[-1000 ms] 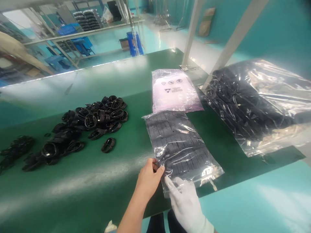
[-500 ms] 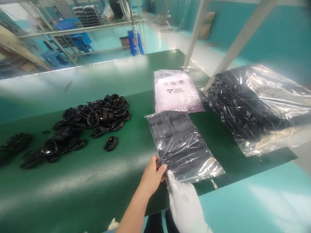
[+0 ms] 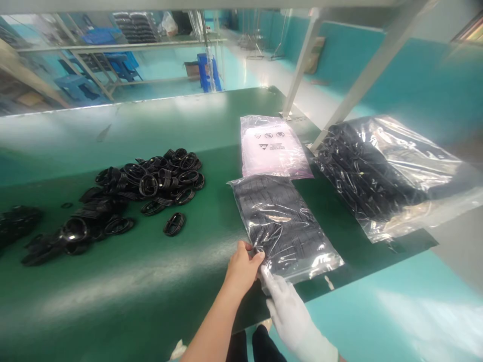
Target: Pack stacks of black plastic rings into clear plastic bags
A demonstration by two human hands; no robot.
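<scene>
A clear zip bag [image 3: 281, 221] packed with dark coiled cables lies on the green table, its opening edge towards me. My bare left hand [image 3: 243, 266] pinches the bag's near left corner between thumb and fingers. Right beside it, my right hand [image 3: 285, 301], in a white glove, has its fingers stretched out flat. Its fingertips touch the bag's near edge, and the thumb sits apart below. Beyond the bag is a pinkish bag [image 3: 273, 146] with printed warning symbols.
Black coiled cables [image 3: 151, 183] are heaped on the green table [image 3: 151, 286] to the left, with one coil [image 3: 174, 224] apart. A large clear bag [image 3: 373, 166] of black items lies right, beside slanted white posts [image 3: 300, 68]. Behind stand shelving and blue stools [image 3: 77, 88].
My gloved right hand has straightened its fingers and slid along the bag's near edge, its thumb now showing apart. The left hand keeps its pinch. The view has tilted up slightly.
</scene>
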